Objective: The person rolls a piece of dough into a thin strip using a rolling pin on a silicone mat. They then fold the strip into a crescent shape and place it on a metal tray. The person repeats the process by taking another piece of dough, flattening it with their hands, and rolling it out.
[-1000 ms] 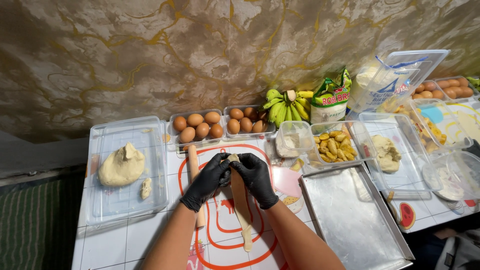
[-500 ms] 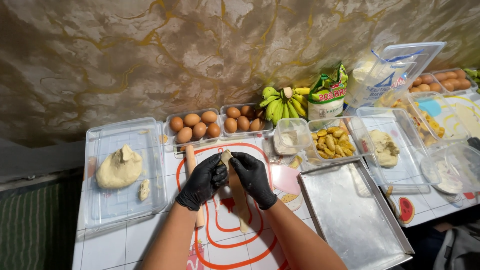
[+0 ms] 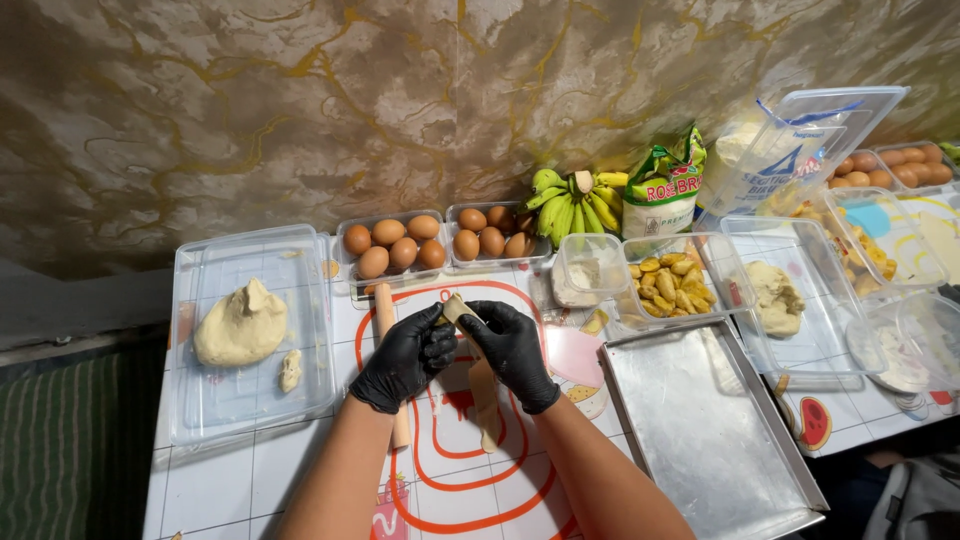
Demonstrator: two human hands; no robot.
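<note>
Both my hands wear black gloves and meet over a white mat with red looping lines point(image 3: 440, 470). My left hand point(image 3: 405, 355) and my right hand point(image 3: 510, 350) pinch the top end of a long flat strip of dough point(image 3: 486, 400), which runs down the mat toward me. A wooden rolling pin point(image 3: 385, 315) lies on the mat just left of my left hand, partly hidden under my forearm.
A clear tray point(image 3: 215, 410) on the left holds a dough lump point(image 3: 240, 325). Two egg trays point(image 3: 395, 245), green bananas point(image 3: 570, 205), a tub of banana pieces point(image 3: 670, 285), another dough tray point(image 3: 775, 300) and a bare metal baking tray point(image 3: 705, 430) surround the mat.
My hands have stayed on the strip's top end, curling it a little tighter. The view has shifted slightly.
</note>
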